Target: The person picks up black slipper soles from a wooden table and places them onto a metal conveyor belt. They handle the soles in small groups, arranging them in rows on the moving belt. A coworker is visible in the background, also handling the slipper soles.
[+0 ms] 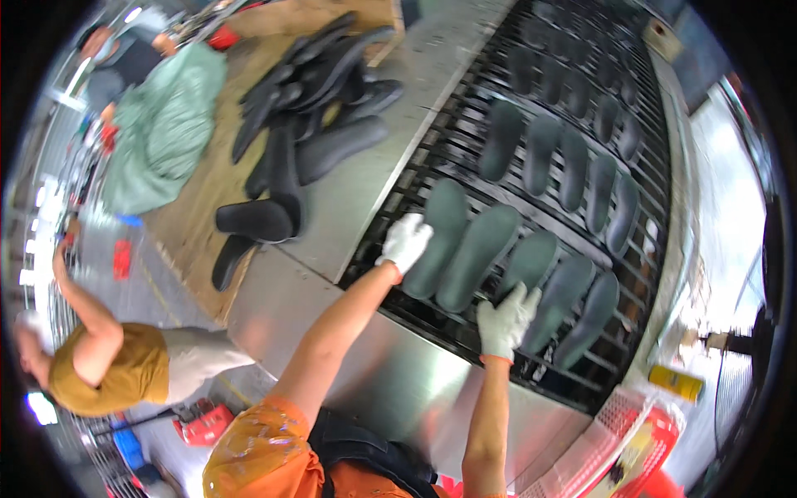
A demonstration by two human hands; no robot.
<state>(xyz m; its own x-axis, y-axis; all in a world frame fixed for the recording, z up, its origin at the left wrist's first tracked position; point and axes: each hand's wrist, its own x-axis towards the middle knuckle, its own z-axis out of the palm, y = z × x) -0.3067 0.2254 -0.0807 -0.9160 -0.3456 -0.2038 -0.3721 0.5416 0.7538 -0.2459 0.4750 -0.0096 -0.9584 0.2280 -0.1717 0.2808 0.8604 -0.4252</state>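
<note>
A row of dark green-grey insoles [477, 257] lies across the near end of a black slatted conveyor [398, 295]. Both of my hands wear white gloves with orange cuffs. My left hand [407, 243] is beside the leftmost insole [446, 217], its bent fingers drawn together at that insole's left edge; whether they pinch anything is hidden. Over the lower end of the third insole [534, 256] rests my right hand [508, 322], thumb and fingers apart, touching it. Two more insoles [588, 319] lie to the right of that hand.
Further rows of insoles [573, 170] lie up the conveyor. A heap of black insoles [307, 91] sits on a wooden board [187, 249] at left. Steel sheet [365, 357] edges the conveyor. A red-and-white basket [614, 440] stands at lower right, near a yellow can [677, 383]. Two other people are at left.
</note>
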